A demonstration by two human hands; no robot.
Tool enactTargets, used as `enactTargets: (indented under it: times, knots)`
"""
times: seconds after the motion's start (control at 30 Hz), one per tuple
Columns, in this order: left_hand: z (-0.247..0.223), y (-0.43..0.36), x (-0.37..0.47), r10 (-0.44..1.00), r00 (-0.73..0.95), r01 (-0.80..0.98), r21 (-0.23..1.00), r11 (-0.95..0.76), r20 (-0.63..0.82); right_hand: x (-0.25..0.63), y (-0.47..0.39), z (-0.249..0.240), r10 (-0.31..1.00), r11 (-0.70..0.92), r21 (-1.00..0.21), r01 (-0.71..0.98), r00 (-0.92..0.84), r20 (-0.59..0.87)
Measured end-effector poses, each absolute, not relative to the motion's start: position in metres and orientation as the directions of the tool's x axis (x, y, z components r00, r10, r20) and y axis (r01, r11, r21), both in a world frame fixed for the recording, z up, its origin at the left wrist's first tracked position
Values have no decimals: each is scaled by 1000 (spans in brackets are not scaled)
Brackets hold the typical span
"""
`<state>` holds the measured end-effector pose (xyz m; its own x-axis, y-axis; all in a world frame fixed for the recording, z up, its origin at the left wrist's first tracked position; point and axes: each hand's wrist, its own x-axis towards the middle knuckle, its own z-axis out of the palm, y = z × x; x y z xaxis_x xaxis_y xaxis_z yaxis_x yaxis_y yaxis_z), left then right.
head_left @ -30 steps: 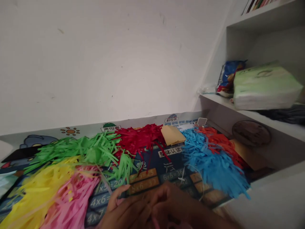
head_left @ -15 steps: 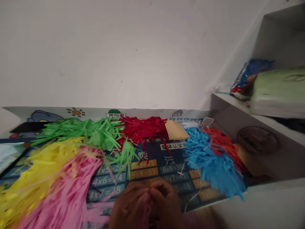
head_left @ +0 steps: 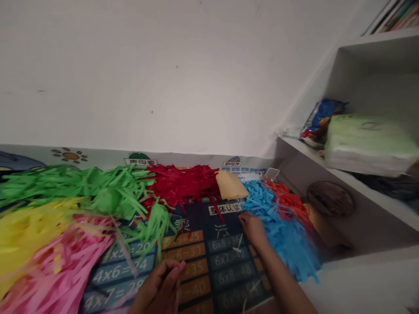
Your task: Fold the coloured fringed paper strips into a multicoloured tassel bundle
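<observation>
Toward seven o'clock, your left hand (head_left: pixel 160 285) pinches a pink strip (head_left: pixel 182 264); at five, your outstretched right hand (head_left: pixel 252 227), hold unclear, suggests reaching, probably calling for a light pinch.

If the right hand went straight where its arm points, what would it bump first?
Probably the tan paper ahead of the right hand, though the hand's height is unclear.

Scuffed pale wall (head_left: pixel 131 78); white shelving (head_left: pixel 379 83)
</observation>
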<state>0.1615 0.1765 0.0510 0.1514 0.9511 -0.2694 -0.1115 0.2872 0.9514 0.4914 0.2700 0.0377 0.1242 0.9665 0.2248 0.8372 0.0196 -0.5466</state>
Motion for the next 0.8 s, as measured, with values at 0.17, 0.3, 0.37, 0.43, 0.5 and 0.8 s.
enactTargets:
  times: [0.17,0.3,0.37,0.43,0.5,0.8]
  knots:
    - [60,174,168,980,96,50,984,169,-173,434,232,58,967,154,-628,763,15,255]
    - [69,166,166,997,71,145,989,27,-38,361,185,71,990,117,-948,296,-110,88]
    - [72,162,163,998,49,213,976,-54,44,333,168,68,997,1,-993,115,-76,-8]
    - [73,158,159,994,48,264,958,-112,103,316,159,61,998,-59,-998,35,-15,-60]
    - [73,154,155,989,52,290,945,-148,139,309,155,55,997,-65,-998,15,47,-64]
    - [72,145,153,981,23,297,935,-192,194,303,145,51,975,-31,-999,-31,219,-37]
